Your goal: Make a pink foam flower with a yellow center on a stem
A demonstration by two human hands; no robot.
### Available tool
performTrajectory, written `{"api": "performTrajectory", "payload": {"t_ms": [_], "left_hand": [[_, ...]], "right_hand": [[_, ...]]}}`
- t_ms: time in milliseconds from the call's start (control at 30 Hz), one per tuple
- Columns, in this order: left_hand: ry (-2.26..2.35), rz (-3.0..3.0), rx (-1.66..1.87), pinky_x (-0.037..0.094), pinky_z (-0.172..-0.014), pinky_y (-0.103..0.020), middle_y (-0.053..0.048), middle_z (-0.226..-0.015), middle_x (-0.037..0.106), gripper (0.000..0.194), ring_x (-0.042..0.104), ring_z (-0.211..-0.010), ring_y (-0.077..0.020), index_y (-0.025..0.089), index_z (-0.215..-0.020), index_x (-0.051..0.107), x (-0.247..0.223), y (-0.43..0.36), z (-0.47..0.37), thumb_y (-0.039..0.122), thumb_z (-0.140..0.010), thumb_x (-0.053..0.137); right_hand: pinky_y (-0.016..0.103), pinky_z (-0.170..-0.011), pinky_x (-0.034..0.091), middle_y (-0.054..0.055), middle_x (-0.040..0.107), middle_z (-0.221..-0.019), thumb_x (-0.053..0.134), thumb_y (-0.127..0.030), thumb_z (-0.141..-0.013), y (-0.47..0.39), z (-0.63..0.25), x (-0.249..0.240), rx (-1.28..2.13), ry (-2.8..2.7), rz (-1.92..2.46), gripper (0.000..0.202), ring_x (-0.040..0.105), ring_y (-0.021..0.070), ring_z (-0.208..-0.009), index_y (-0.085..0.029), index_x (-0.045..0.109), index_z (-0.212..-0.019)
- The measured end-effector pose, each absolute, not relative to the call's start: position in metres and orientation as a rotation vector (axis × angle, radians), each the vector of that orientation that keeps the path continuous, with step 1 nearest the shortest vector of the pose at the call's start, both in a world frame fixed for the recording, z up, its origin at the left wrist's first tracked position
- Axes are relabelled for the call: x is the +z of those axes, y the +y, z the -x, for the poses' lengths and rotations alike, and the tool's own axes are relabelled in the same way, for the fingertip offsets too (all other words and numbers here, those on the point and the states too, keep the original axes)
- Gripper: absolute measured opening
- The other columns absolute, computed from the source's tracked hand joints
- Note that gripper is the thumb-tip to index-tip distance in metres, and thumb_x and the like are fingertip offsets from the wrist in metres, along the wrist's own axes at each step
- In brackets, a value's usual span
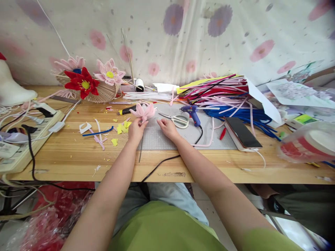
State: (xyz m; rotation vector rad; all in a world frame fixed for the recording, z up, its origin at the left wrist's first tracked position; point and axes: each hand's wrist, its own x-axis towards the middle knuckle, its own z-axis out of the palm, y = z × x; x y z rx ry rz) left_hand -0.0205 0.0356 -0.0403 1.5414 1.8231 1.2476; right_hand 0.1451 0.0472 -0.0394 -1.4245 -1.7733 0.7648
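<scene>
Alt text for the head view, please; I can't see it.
A person's left hand holds a pale pink flower above a wooden table; the right hand is near scissors and a blue glue gun on a gray cutting mat.

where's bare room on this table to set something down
The wooden tabletop is mostly bare at the front, between the black cord and white cable. The cutting mat also shows bare between left hand and right hand. Pipe cleaners crowd beside and behind the glue gun.

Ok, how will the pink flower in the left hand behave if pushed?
The pink flower will probably give softly: its petals look fuzzy and spread. The thin stem below looks straight, so likely fairly stiff. Wide above that stem, it may tip.
</scene>
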Motion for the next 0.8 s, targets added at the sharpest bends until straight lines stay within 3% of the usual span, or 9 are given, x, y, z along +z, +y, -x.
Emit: {"api": "performTrajectory", "payload": {"t_ms": [167, 233, 367, 500, 633, 800], "left_hand": [[1.937, -1.545, 1.267, 0.035, -0.06, -0.026, -0.002, -0.064, 0.06, 0.025, 0.056, -0.062, -0.0181, 0.022, -0.084, 0.064, -0.033, 0.026, 0.021, 0.043, -0.07, 0.064], [2.012, -1.528, 1.329, 0.036, -0.062, -0.026, -0.002, -0.068, 0.061, 0.017, 0.057, -0.067, -0.0187, 0.023, -0.083, 0.062, -0.029, 0.022, 0.023, 0.037, -0.075, 0.059], [2.13, -1.492, 1.434, 0.039, -0.07, -0.027, -0.003, -0.081, 0.063, 0.009, 0.058, -0.078, -0.0181, 0.022, -0.081, 0.056, -0.02, 0.018, 0.034, 0.022, -0.079, 0.047], [2.206, -1.374, 1.496, 0.04, -0.076, -0.029, -0.005, -0.083, 0.064, 0.013, 0.058, -0.081, -0.019, 0.021, -0.082, 0.053, -0.01, 0.027, 0.061, 0.026, -0.083, 0.041], [2.367, -1.396, 1.187, 0.04, -0.079, -0.038, -0.008, -0.082, 0.065, 0.007, 0.059, -0.084, -0.0254, 0.021, -0.075, 0.054, -0.004, 0.043, 0.092, 0.027, -0.078, 0.053], [2.33, -1.633, 0.831, 0.042, -0.076, -0.035, -0.006, -0.074, 0.064, 0.021, 0.059, -0.085, -0.0268, 0.021, -0.064, 0.053, -0.003, 0.06, 0.107, 0.021, -0.057, 0.073]], "right_hand": [[0.023, -0.054, 0.028, -0.005, 0.044, -0.053, 0.044, -0.034, -0.083, 0.047, -0.144, -0.042, 0.792, -1.713, 1.431, 0.024, 0.039, 0.0099, -0.052, -0.019, 0.048, -0.064], [0.023, -0.055, 0.031, -0.005, 0.048, -0.054, 0.043, -0.028, -0.082, 0.048, -0.144, -0.043, 0.845, -1.679, 1.421, 0.015, 0.044, 0.0107, -0.053, -0.019, 0.053, -0.074], [0.023, -0.054, 0.034, -0.004, 0.055, -0.057, 0.042, -0.024, -0.081, 0.049, -0.146, -0.044, 0.902, -1.634, 1.411, 0.011, 0.047, 0.0105, -0.05, -0.02, 0.052, -0.079], [0.022, -0.052, 0.036, -0.003, 0.061, -0.063, 0.044, -0.023, -0.08, 0.05, -0.147, -0.047, 0.929, -1.596, 1.413, 0.007, 0.048, 0.0093, -0.05, -0.02, 0.051, -0.081], [0.022, -0.054, 0.038, -0.003, 0.062, -0.065, 0.047, -0.022, -0.078, 0.051, -0.147, -0.049, 0.965, -1.577, 1.367, 0.002, 0.051, 0.0087, -0.052, -0.02, 0.048, -0.078], [0.023, -0.057, 0.039, -0.003, 0.059, -0.068, 0.055, -0.023, -0.073, 0.05, -0.147, -0.047, 0.935, -1.586, 1.378, 0.01, 0.052, 0.0097, -0.058, -0.02, 0.047, -0.078]]}}
